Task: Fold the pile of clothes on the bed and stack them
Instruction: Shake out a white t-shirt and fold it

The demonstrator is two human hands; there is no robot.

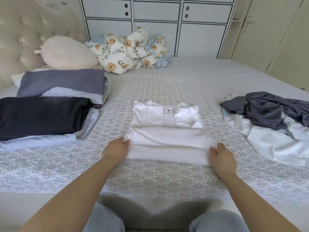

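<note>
Two hands grip the near edge of a half-folded white shirt (167,131) lying mid-bed: the left hand (116,150) pinches its left corner, the right hand (223,158) holds its right corner with curled fingers. Left of the shirt sits a stack of folded clothes (43,114). Right of it lies an unfolded pile (270,124). Beyond the shirt, a floral quilt (130,51) is bunched against the drawers (157,22).

Bed layout, as you face it

The shirt (168,131) lies centre on the bed (167,84); folded stack (43,114) left, unfolded pile (270,124) right, pillow (66,53) behind the stack.
</note>
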